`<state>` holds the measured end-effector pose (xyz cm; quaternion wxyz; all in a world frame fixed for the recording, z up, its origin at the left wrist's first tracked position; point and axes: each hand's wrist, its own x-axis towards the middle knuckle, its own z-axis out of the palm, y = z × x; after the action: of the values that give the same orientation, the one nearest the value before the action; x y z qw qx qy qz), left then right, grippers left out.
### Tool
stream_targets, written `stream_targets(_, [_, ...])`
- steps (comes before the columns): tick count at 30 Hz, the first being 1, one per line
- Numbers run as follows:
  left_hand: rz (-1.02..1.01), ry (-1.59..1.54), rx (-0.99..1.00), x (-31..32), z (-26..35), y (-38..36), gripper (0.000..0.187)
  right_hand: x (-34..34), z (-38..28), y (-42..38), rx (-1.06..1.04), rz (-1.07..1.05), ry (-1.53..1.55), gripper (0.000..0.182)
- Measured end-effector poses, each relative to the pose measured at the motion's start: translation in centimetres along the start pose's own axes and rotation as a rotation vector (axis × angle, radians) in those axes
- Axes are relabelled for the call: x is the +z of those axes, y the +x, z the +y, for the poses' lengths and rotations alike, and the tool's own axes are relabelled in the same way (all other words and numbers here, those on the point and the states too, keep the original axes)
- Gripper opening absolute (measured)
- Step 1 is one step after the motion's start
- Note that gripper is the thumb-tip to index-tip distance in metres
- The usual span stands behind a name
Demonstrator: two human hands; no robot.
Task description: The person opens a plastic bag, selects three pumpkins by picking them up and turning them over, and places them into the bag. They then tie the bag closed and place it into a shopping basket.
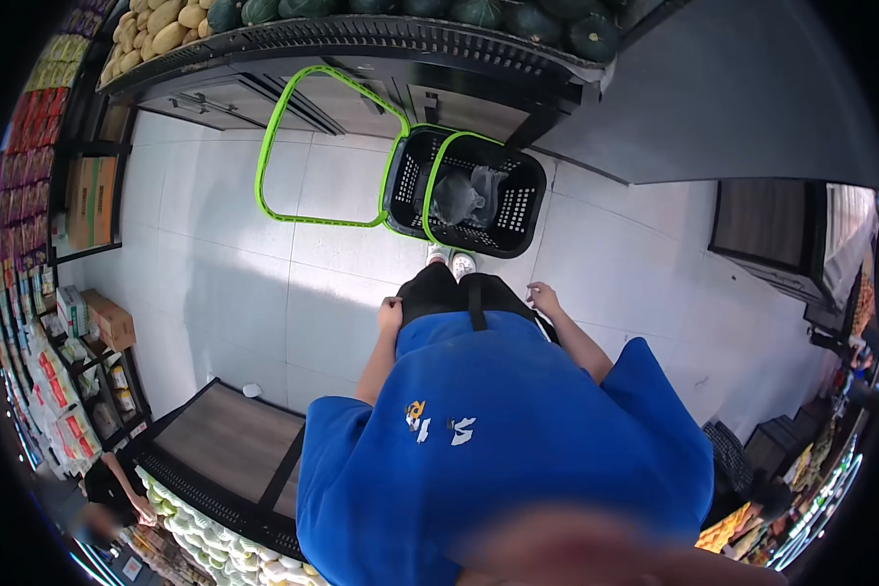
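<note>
Head view: basket [533, 201] rests on the floor [215, 195] before the shoes [464, 264], presumably for hands-free support of the plastic bag [456, 198] inside. Right grip [543, 297] is released; whether left grip [391, 314] pinches the shorts [427, 290] cannot be told.

Basket [530, 223]: black plastic, perforated, slight sheen. Its long handle [262, 156]: bright green plastic, smooth. Bag [456, 199] inside: thin clear plastic, crinkled, glossy. Floor [234, 239]: smooth tile, reflective patches. Shirt [557, 420]: blue cloth, matt. Carton [111, 320]: brown cardboard, matt. Cabinet panel [230, 439]: wood-look, dull.
</note>
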<state>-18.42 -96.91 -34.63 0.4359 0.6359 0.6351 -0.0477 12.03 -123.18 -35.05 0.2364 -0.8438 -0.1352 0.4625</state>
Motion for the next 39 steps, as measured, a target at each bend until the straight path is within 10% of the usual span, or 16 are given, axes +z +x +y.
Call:
stream_targets(11, [-0.492, 0.411, 0.184, 0.0, 5.6, 7.3, 0.024, 1.9, -4.7, -3.7, 0.069, 0.017, 0.057, 0.030])
stream_targets(24, [-0.394, 0.224, 0.201, 3.7, 13.0, 7.8, 0.024, -4.5, -10.6, -0.8, -0.087, -0.058, 0.105, 0.028])
stream_targets(31, [-0.023, -0.172, -0.117, 6.4, 8.1, 5.1, 0.022, -17.7, -2.2, 7.2, -0.323, -0.079, -0.350, 0.032])
stream_targets(34, [0.050, -0.680, -0.328, 9.4, 9.6, 0.4, 0.025, -25.3, -0.9, 11.5, -0.248, 0.050, -0.211, 0.031])
stream_targets(39, [0.210, -0.200, -0.242, 17.7, 9.8, -5.7, 0.023, -32.7, -0.8, 14.6, 0.097, 0.074, 0.026, 0.030])
